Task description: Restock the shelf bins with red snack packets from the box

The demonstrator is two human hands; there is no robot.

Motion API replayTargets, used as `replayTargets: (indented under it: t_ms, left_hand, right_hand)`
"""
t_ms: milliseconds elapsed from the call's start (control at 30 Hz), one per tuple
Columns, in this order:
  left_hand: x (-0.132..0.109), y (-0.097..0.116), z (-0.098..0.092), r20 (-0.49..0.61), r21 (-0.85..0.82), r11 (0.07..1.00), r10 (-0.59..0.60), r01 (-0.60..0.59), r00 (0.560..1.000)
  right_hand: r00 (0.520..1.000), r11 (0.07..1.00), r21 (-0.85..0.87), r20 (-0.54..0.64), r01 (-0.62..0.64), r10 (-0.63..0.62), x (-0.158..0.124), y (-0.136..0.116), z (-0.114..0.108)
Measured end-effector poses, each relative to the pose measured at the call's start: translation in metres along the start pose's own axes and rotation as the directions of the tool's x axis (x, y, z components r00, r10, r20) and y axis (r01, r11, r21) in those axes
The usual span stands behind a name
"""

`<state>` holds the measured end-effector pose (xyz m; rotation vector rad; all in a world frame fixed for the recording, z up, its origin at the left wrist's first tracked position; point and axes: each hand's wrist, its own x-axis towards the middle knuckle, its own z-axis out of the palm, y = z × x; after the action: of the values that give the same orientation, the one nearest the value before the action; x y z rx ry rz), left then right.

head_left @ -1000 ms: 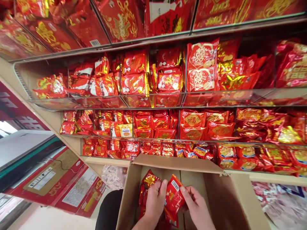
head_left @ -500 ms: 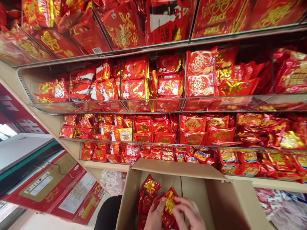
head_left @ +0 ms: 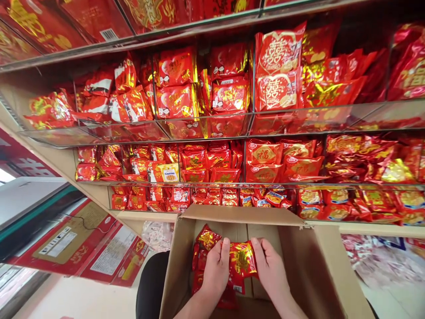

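Note:
A small red snack packet [head_left: 243, 259] with gold print is stretched between my two hands, over an open cardboard box [head_left: 242, 214]. My left hand [head_left: 215, 271] is closed on its left edge, thumb on top. On its right edge my right hand [head_left: 269, 265] pinches with the thumb and fingers. Beneath it shows part of another red packet [head_left: 237, 288] with a barcode; whether it is held too I cannot tell. More red and gold packets [head_left: 207, 238] lie in the left part of the box, partly covered by my left hand and forearm.
Shelves with clear dividers rise behind the box, filled with red packets [head_left: 278, 91]. Left on the floor stand red printed cartons [head_left: 89, 241]. Crumpled plastic bags [head_left: 158, 235] sit under the lowest shelf, and a dark-clothed knee [head_left: 152, 283] is beside the box.
My hands have moved up slightly and now stretch the packet flat by its two edges. Before, the fingers were bunched around it. The view has tilted down.

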<state>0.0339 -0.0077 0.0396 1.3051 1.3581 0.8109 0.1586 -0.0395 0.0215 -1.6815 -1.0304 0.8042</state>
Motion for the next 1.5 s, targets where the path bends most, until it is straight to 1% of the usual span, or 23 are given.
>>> replayTargets:
  t_ms: [67,133,200,267,467,600,733,833,900,1000,1067,1133,1200,1233,1267,1300,1367,1433,1467,1500]
  left_hand:
    - [0.001,-0.003,-0.001,-0.029,0.145,0.988,0.064,-0.059,0.998]
    - [0.000,-0.005,-0.002,-0.044,0.234,0.967,0.110,-0.097,0.993]
    - [-0.001,-0.007,-0.003,-0.062,0.282,0.952,0.143,-0.120,0.988]
    - [-0.002,-0.011,-0.004,-0.070,0.287,0.950,0.150,-0.124,0.986]
    - [0.000,-0.021,-0.002,-0.089,0.254,0.960,0.145,-0.118,0.985]
    - [-0.004,-0.018,-0.001,-0.091,0.211,0.973,0.110,-0.089,0.990]
    - [-0.010,-0.011,-0.001,-0.089,0.100,0.994,0.043,-0.034,0.995]
    - [-0.013,-0.008,0.001,-0.160,0.036,0.999,-0.006,0.012,0.987]
    - [-0.013,-0.007,0.002,-0.208,0.002,1.000,-0.019,0.020,0.978]
    - [-0.012,-0.006,0.004,-0.192,-0.040,0.999,-0.020,0.012,0.981]
    - [-0.010,-0.006,0.004,-0.194,-0.072,0.997,-0.047,0.033,0.980]
    - [-0.005,-0.005,0.004,-0.226,-0.096,0.993,-0.083,0.063,0.971]
    - [-0.001,-0.002,0.003,-0.270,-0.135,0.986,-0.131,0.097,0.954]
    - [0.001,0.000,0.004,-0.276,-0.155,0.981,-0.153,0.114,0.949]
    - [0.001,0.002,0.005,-0.268,-0.179,0.975,-0.179,0.133,0.947]
    - [0.001,0.004,0.006,-0.237,-0.205,0.967,-0.201,0.154,0.951]
    - [-0.002,0.007,0.009,-0.115,-0.252,0.949,-0.221,0.187,0.968]
    - [-0.006,0.009,0.010,0.020,-0.292,0.931,-0.221,0.218,0.975]
    - [-0.008,0.009,0.009,0.060,-0.303,0.926,-0.217,0.225,0.974]
    - [-0.009,0.009,0.008,0.077,-0.309,0.927,-0.197,0.212,0.977]
  right_hand:
    - [1.000,0.999,-0.047,-0.006,0.015,-0.016,-0.001,0.001,0.000]
    - [0.999,0.997,-0.072,-0.012,0.031,-0.032,-0.003,0.002,0.000]
    - [0.999,0.995,-0.090,-0.009,0.041,-0.042,-0.005,0.003,0.001]
    - [0.999,0.995,-0.096,-0.001,0.035,-0.035,-0.006,0.004,0.002]
    - [1.000,0.999,-0.053,0.022,-0.011,0.013,-0.005,0.008,0.002]
    - [0.999,0.999,0.041,0.023,-0.027,0.026,-0.005,0.008,0.004]
    - [0.997,0.987,0.148,0.048,-0.069,0.062,-0.008,0.008,0.007]
    - [0.995,0.980,0.182,0.064,-0.084,0.073,-0.009,0.008,0.008]
    - [0.995,0.978,0.190,0.070,-0.086,0.074,-0.007,0.009,0.008]
    - [0.990,0.964,0.238,0.106,-0.120,0.097,-0.004,0.008,0.004]
    - [0.981,0.933,0.310,0.111,-0.184,0.157,-0.003,0.006,0.001]
    - [0.962,0.871,0.409,0.116,-0.272,0.246,-0.003,0.002,-0.002]
    - [0.943,0.789,0.516,0.175,-0.333,0.284,-0.004,-0.002,-0.004]
    - [0.938,0.756,0.557,0.216,-0.345,0.269,-0.005,-0.005,-0.004]
    - [0.939,0.733,0.589,0.250,-0.340,0.235,-0.006,-0.007,-0.003]
    - [0.941,0.721,0.609,0.273,-0.330,0.200,-0.007,-0.009,-0.002]
    - [0.943,0.716,0.621,0.284,-0.318,0.172,-0.008,-0.013,-0.001]
    - [0.948,0.712,0.631,0.267,-0.307,0.173,-0.006,-0.016,-0.002]
    - [0.950,0.711,0.635,0.260,-0.302,0.172,-0.005,-0.018,-0.004]
    - [0.951,0.713,0.636,0.261,-0.297,0.165,-0.003,-0.019,-0.006]
